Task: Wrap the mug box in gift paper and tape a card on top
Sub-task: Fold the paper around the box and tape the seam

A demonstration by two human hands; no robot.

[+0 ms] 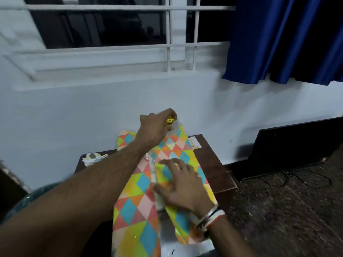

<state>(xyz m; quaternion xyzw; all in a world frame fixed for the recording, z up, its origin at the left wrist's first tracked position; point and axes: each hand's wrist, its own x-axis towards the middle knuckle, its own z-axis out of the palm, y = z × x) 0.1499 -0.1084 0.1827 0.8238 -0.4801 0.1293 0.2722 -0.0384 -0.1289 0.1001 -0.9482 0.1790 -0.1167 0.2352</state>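
Gift paper [130, 208] shows bright diamonds (glossy).

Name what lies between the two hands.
Head view: gift paper fills the stretch from the left hand, gripping a yellow tool, to the right hand.

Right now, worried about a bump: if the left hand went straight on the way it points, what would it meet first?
Most likely the white wall just beyond it. The left hand, gripping a yellow object, points that way, though the gap is hard to judge.
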